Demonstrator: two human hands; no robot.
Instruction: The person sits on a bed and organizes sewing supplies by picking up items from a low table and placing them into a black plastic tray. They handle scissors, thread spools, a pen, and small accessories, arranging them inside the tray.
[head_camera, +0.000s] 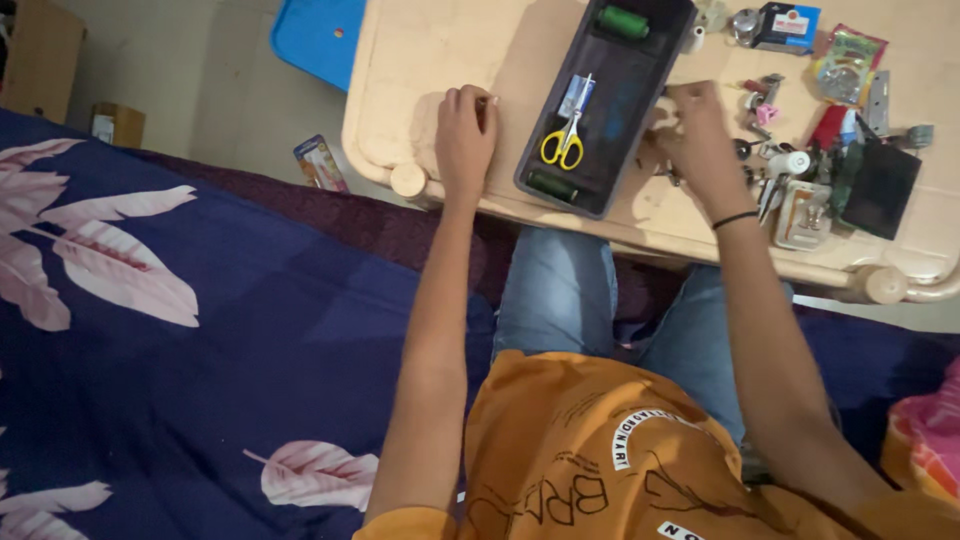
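Two bare hands are resting on a pale counter, one on each side of a long dark grey tray that is lying at a slant across it. Left of the tray, just beside its near end, the left hand is lying knuckles up with its fingers curled over something small; what it is cannot be told. Right of the tray, the right hand is reaching into a scatter of small metal parts, its fingers bent and pinched together, and whether they are gripping a piece cannot be told. Inside the tray, yellow-handled scissors are lying near the middle, a green thread spool at the far end and a darker spool at the near end. Further right of the tray, a black flat case is sitting among the clutter.
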